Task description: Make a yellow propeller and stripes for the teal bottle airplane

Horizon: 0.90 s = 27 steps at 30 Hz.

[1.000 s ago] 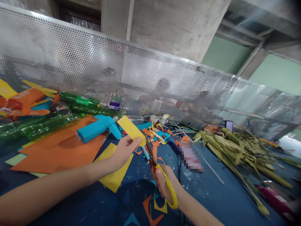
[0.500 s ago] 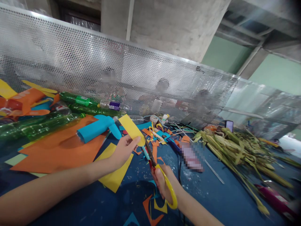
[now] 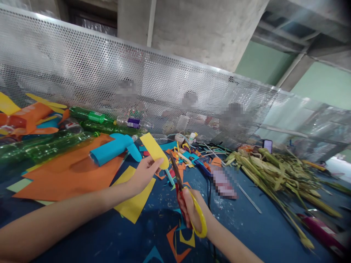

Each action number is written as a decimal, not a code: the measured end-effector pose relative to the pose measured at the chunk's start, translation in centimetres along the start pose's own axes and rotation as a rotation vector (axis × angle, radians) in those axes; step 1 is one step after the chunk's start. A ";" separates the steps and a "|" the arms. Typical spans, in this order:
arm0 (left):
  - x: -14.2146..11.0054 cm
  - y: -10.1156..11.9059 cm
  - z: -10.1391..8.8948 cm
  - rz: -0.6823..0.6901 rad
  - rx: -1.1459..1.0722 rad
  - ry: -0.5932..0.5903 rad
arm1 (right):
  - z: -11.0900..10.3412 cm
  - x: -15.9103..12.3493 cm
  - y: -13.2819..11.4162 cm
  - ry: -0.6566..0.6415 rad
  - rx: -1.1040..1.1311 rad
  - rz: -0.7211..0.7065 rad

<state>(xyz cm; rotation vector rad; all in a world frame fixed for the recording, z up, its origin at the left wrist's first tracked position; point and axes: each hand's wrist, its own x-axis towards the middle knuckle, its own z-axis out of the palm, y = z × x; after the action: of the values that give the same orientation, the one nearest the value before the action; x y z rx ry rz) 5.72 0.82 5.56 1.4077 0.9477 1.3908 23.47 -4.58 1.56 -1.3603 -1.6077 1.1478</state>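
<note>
Between thumb and fingers, my left hand (image 3: 146,172) pinches a yellow paper strip (image 3: 153,148) whose near end is rounded. My right hand (image 3: 193,208) grips scissors (image 3: 178,173) with one yellow and one red handle loop. Their blades point up and away, just right of the strip's rounded end and apart from it. Beneath my left wrist lies a yellow paper sheet (image 3: 134,204). Farther left, a blue paper-wrapped bottle (image 3: 111,149) rests on orange paper (image 3: 68,179). Curved paper offcuts (image 3: 175,246) lie in front of my right hand.
Green plastic bottles (image 3: 55,146) and an orange paper-covered bottle model (image 3: 30,115) lie at left. Colourful scraps (image 3: 189,155) are heaped behind my hands. Dried stalks and husks (image 3: 276,182) spread at right, near a phone (image 3: 267,146). A perforated metal panel (image 3: 164,84) runs along the back.
The scissors have come away from the paper strip, moving slightly right. The strip has turned a little and its rounded end is now clear of the blades.
</note>
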 end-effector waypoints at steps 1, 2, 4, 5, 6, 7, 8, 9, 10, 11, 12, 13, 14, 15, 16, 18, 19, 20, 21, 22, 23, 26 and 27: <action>0.0 -0.1 0.0 -0.025 -0.011 -0.040 | -0.1 0.3 0.0 -0.002 0.066 0.021; 0.0 -0.3 0.1 -0.060 -0.031 -0.092 | -0.2 0.6 0.1 -0.001 0.137 0.031; 0.0 -0.7 0.2 -0.157 -0.081 -0.210 | -0.5 1.3 0.0 -0.004 0.269 0.025; 0.0 -0.8 0.3 -0.206 -0.102 -0.265 | -0.7 1.6 -0.1 -0.009 0.320 0.016; -0.1 -0.9 0.3 -0.251 -0.112 -0.318 | -0.9 1.8 -0.2 -0.016 0.360 0.008; -0.2 -0.9 0.4 -0.279 -0.108 -0.369 | -1.0 2.0 -0.3 -0.025 0.385 0.002; -0.3 -0.9 0.4 -0.286 -0.085 -0.422 | -1.1 2.2 -0.4 -0.023 0.390 -0.007; -0.5 -1.0 0.4 -0.276 -0.047 -0.480 | -1.1 2.2 -0.5 -0.008 0.369 -0.026; -0.6 -1.0 0.4 -0.258 0.003 -0.548 | -1.1 2.3 -0.6 0.017 0.325 -0.060; -0.7 -1.0 0.3 -0.236 0.065 -0.614 | -1.1 2.3 -0.7 0.049 0.268 -0.107; -0.8 -1.0 0.2 -0.213 0.138 -0.672 | -1.1 2.3 -0.8 0.085 0.209 -0.163; -0.9 -1.1 0.2 -0.191 0.212 -0.718 | -1.0 2.2 -0.9 0.120 0.160 -0.216; -1.0 -1.2 0.1 -0.175 0.281 -0.756 | -1.0 2.2 -1.0 0.148 0.127 -0.260; -1.0 -1.2 0.1 -0.153 0.340 -0.781 | -0.9 2.2 -1.1 0.164 0.109 -0.289; -1.0 -1.3 0.1 -0.125 0.391 -0.791 | -0.9 2.2 -1.1 0.175 0.102 -0.303; -1.0 -1.4 0.1 -0.081 0.440 -0.761 | -0.8 2.2 -1.2 0.174 0.097 -0.307; -0.9 -1.4 0.2 -0.073 0.428 -0.712 | -0.8 2.2 -1.2 0.165 0.098 -0.307; -0.8 -1.4 0.3 -0.073 0.396 -0.646 | -0.7 2.2 -1.2 0.156 0.099 -0.310; -0.7 -1.4 0.4 -0.076 0.345 -0.577 | -0.7 2.1 -1.2 0.156 0.099 -0.317; -0.6 -1.4 0.4 -0.074 0.285 -0.512 | -0.7 2.1 -1.2 0.163 0.093 -0.325; -0.5 -1.4 0.5 -0.062 0.226 -0.453 | -0.6 2.0 -1.3 0.169 0.082 -0.331; -0.2 -1.4 0.5 -0.024 0.118 -0.330 | -0.5 1.6 -1.5 0.155 0.050 -0.308; -0.2 -1.4 0.4 -0.035 0.096 -0.304 | -0.4 1.4 -1.7 0.123 0.048 -0.296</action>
<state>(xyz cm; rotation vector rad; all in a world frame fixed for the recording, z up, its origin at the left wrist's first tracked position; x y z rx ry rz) 6.26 1.00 4.24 1.6122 0.8439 1.0780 23.08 -3.22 3.24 -1.0964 -1.6168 0.9026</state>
